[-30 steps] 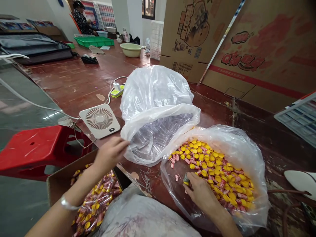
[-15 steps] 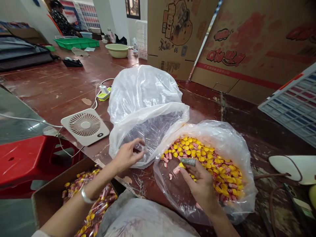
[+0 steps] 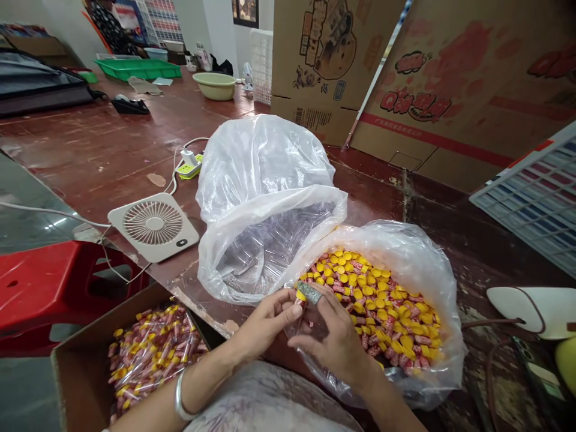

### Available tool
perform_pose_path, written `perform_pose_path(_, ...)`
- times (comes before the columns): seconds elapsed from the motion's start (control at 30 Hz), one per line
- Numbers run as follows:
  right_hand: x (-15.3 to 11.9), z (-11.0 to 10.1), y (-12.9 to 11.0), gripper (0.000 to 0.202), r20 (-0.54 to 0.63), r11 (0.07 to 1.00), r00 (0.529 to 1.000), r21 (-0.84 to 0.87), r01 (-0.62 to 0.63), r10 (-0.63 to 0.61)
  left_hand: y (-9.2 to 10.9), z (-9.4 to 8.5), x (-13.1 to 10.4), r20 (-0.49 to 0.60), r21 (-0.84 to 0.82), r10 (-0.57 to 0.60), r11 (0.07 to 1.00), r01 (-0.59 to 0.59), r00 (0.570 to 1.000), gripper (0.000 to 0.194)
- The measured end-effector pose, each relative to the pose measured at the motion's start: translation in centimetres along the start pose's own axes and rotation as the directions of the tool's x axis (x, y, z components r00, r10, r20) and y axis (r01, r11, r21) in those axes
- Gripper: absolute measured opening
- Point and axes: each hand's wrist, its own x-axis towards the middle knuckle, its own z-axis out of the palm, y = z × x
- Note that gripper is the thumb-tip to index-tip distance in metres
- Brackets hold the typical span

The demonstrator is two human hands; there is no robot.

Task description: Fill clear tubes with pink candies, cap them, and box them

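My left hand [image 3: 276, 312] pinches a small yellow-capped piece [image 3: 300, 296] in front of the bags. Close against it, my right hand [image 3: 335, 330] has a grey-green cylinder [image 3: 309, 292] at its fingers, touching the yellow cap. Under and behind my right hand lies a clear bag [image 3: 432, 264] of yellow caps and pink-patterned pieces [image 3: 382, 297]. Behind my left hand, a white plastic bag [image 3: 265, 162] opens toward me, with clear tubes [image 3: 279, 240] inside. A cardboard box [image 3: 81, 360] at lower left holds many capped tubes [image 3: 153, 354].
A small fan [image 3: 155, 225] and power strip [image 3: 189, 166] stand left, beside a red stool [image 3: 40, 288]. Large cartons [image 3: 450, 90] and a white crate [image 3: 540, 198] border the right. A basin [image 3: 216, 87] and green tray [image 3: 135, 69] are farther back, near a seated person [image 3: 108, 30].
My left hand has moved right from the tube bag's opening to meet my right hand. My right hand has shifted left, and the yellow-capped piece is now between both hands.
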Motion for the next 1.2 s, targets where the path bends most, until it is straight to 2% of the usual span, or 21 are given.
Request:
perform_pose_path(0.07, -0.5, 0.7, 0.0, 0.057, -0.011, 0.994, 0.999, -0.106, 0.030, -0.031, -0.8, 0.2, 0.2, 0.015, -0.060, -0.027, 0.998, 0.027, 1.000, 0.035)
perform_pose_path(0.2, -1.0, 1.6, 0.0, 0.049, -0.058, 0.981, 0.998, -0.193, 0.016, -0.028, -1.5, 0.6, 0.7, 0.049, -0.053, -0.077, 0.995, 0.079, 0.996, 0.038)
perform_pose_path(0.27, -0.8, 0.8, 0.2, 0.056, 0.033, 0.980, 0.998, -0.193, 0.054, -0.048, -0.8, 0.3, 1.0, 0.062, 0.058, -0.100, 0.994, 0.096, 0.993, 0.035)
perform_pose_path(0.33, -0.7, -0.8, 1.1, 0.070, 0.133, 0.978, 0.991, -0.205, 0.046, -0.019, 0.6, -0.8, 1.5, 0.017, 0.316, -0.023, 0.949, 0.017, 1.000, 0.021)
perform_pose_path(0.37, -0.7, -1.8, 1.8, 0.072, 0.144, 0.973, 0.989, -0.230, 0.004, 0.030, 1.4, -1.7, 1.8, -0.021, 0.500, 0.068, 0.864, -0.048, 0.997, 0.013)
perform_pose_path(0.4, -0.8, -2.7, 2.7, 0.068, 0.116, 0.961, 0.988, -0.269, -0.064, 0.098, 2.2, -2.6, 2.2, -0.054, 0.694, 0.176, 0.714, -0.090, 0.983, 0.007)
perform_pose_path(0.43, -1.0, -3.5, 3.5, 0.055, 0.065, 0.939, 0.983, -0.311, -0.145, 0.174, 2.9, -3.6, 2.7, -0.067, 0.862, 0.267, 0.500, -0.079, 0.961, 0.009)
perform_pose_path(0.47, -1.2, -4.0, 4.4, 0.038, 0.019, 0.911, 0.971, -0.352, -0.216, 0.238, 3.4, -4.7, 3.3, -0.061, 0.964, 0.313, 0.265, -0.026, 0.948, 0.015)
perform_pose_path(0.5, -1.4, -4.3, 5.1, 0.023, 0.008, 0.885, 0.959, -0.387, -0.258, 0.283, 3.7, -5.6, 4.0, -0.051, 0.998, 0.319, 0.057, 0.035, 0.946, 0.021)
perform_pose_path(0.53, -1.7, -4.1, 5.7, 0.017, 0.030, 0.868, 0.951, -0.417, -0.269, 0.309, 3.8, -6.4, 4.6, -0.044, 0.992, 0.289, -0.098, 0.076, 0.956, 0.025)
perform_pose_path(0.57, -1.8, -3.7, 6.0, 0.018, 0.079, 0.862, 0.945, -0.440, -0.252, 0.317, 3.7, -7.1, 5.2, -0.041, 0.977, 0.246, -0.194, 0.091, 0.968, 0.025)
perform_pose_path(0.63, -1.7, -2.1, 6.1, 0.019, 0.193, 0.871, 0.935, -0.456, -0.183, 0.297, 3.1, -7.9, 6.1, -0.025, 0.965, 0.175, -0.253, 0.070, 0.984, 0.021)
perform_pose_path(0.73, -0.8, 0.9, 5.3, 0.015, 0.278, 0.889, 0.928, -0.446, -0.105, 0.250, 2.4, -8.4, 6.2, -0.002, 0.963, 0.177, -0.265, 0.050, 0.984, 0.018)
perform_pose_path(0.83, 0.5, 3.5, 4.7, 0.013, 0.308, 0.889, 0.922, -0.451, -0.077, 0.235, 2.8, -8.7, 5.0, 0.000, 0.961, 0.201, -0.271, 0.055, 0.980, 0.021)
perform_pose_path(0.87, 0.8, 4.1, 4.7, 0.013, 0.303, 0.885, 0.922, -0.458, -0.080, 0.240, 3.0, -8.9, 4.3, -0.005, 0.968, 0.222, -0.242, 0.060, 0.975, 0.022)
perform_pose_path(0.9, 1.0, 4.5, 4.8, 0.014, 0.297, 0.882, 0.923, -0.463, -0.086, 0.246, 3.3, -9.0, 3.6, -0.016, 0.982, 0.248, -0.176, 0.062, 0.969, 0.022)
perform_pose_path(0.93, 1.1, 4.8, 4.9, 0.016, 0.292, 0.881, 0.924, -0.464, -0.089, 0.247, 3.5, -9.1, 2.8, -0.031, 0.996, 0.270, -0.073, 0.053, 0.962, 0.022)
perform_pose_path(1.0, 1.1, 5.0, 5.2, 0.021, 0.290, 0.891, 0.927, -0.445, -0.090, 0.239, 3.7, -9.1, 1.3, -0.070, 0.977, 0.268, 0.214, 0.012, 0.961, 0.026)
perform_pose_path(1.07, 0.8, 4.6, 5.5, 0.020, 0.293, 0.910, 0.930, -0.405, -0.092, 0.224, 3.6, -8.6, 0.0, -0.096, 0.886, 0.195, 0.464, -0.006, 0.976, 0.032)
perform_pose_path(1.13, 0.4, 3.8, 5.6, 0.013, 0.270, 0.925, 0.936, -0.362, -0.118, 0.225, 3.2, -7.7, -0.7, -0.093, 0.789, 0.101, 0.614, 0.012, 0.991, 0.035)
perform_pose_path(1.2, 0.1, 3.0, 5.4, 0.006, 0.209, 0.928, 0.945, -0.330, -0.174, 0.252, 2.6, -6.7, -1.0, -0.060, 0.716, 0.024, 0.698, 0.026, 0.998, 0.034)
